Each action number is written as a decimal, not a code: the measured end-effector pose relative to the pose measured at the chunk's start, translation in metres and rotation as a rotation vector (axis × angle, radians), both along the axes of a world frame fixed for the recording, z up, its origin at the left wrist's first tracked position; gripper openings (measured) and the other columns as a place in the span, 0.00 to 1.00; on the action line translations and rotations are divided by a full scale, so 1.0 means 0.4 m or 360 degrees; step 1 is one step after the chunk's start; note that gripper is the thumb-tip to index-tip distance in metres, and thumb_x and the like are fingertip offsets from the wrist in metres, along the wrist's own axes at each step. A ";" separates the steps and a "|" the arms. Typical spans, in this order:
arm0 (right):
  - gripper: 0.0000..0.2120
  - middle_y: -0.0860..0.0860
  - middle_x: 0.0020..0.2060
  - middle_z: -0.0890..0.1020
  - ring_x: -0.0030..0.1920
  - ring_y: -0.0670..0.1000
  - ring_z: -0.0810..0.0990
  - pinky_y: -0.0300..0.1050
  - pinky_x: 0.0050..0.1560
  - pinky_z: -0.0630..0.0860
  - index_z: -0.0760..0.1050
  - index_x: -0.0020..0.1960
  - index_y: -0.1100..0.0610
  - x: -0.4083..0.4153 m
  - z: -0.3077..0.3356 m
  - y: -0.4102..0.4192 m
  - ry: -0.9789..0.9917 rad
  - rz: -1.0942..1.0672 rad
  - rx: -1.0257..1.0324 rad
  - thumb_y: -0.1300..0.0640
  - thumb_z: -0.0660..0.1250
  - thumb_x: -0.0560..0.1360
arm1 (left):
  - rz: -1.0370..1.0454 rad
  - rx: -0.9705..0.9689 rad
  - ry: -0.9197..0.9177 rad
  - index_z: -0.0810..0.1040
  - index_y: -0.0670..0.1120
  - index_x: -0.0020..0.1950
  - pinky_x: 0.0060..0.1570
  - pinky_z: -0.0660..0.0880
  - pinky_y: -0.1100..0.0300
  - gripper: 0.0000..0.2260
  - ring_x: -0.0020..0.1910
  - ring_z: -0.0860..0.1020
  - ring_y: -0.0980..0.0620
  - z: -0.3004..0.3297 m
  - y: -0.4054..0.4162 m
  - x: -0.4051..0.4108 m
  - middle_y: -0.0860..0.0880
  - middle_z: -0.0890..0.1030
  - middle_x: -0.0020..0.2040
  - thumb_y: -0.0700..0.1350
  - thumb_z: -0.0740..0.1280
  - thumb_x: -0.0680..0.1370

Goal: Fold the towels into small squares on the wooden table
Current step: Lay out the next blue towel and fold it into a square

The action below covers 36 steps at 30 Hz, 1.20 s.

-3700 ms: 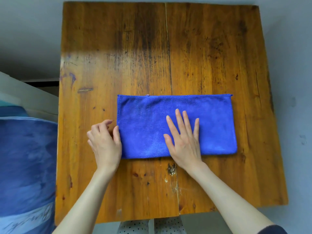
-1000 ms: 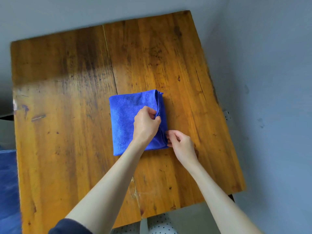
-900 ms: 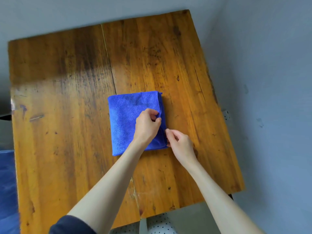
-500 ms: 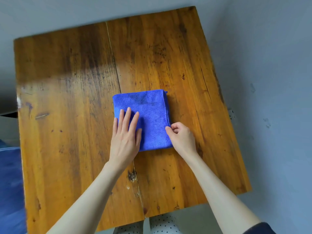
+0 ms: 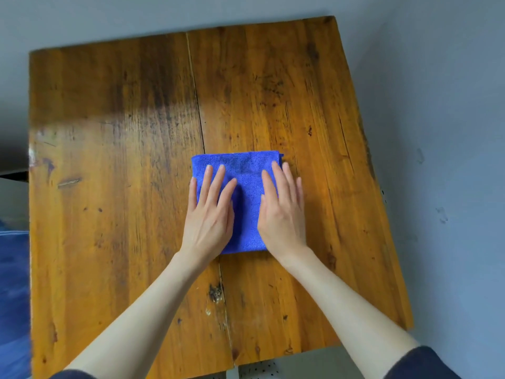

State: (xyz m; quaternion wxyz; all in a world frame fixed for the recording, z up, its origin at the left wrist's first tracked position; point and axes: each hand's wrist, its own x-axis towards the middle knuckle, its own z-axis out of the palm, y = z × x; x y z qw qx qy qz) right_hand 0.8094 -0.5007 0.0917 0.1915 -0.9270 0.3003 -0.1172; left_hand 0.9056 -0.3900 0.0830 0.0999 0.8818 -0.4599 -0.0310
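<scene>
A blue towel lies folded into a small square near the middle of the wooden table. My left hand rests flat on the towel's left half, fingers straight and spread. My right hand presses flat on its right half, the outer fingers reaching past the towel's right edge onto the wood. Both hands cover most of the towel; only its far strip and a band between the hands show.
A seam runs down the table's middle. Blue fabric lies beyond the table's left edge. Grey wall or floor surrounds the table on the right and far sides.
The towel went from a long rectangle to a small square. My right hand has let go of the towel's right edge and now lies flat on it; my left hand stays flat.
</scene>
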 end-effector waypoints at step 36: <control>0.22 0.56 0.70 0.68 0.69 0.54 0.67 0.50 0.67 0.65 0.68 0.69 0.60 -0.055 -0.044 -0.023 -0.0046 -0.0054 0.0236 0.53 0.54 0.78 | 0.0075 0.0052 0.0331 0.64 0.47 0.73 0.71 0.53 0.44 0.21 0.75 0.54 0.40 -0.011 0.045 -0.012 0.42 0.60 0.75 0.49 0.50 0.80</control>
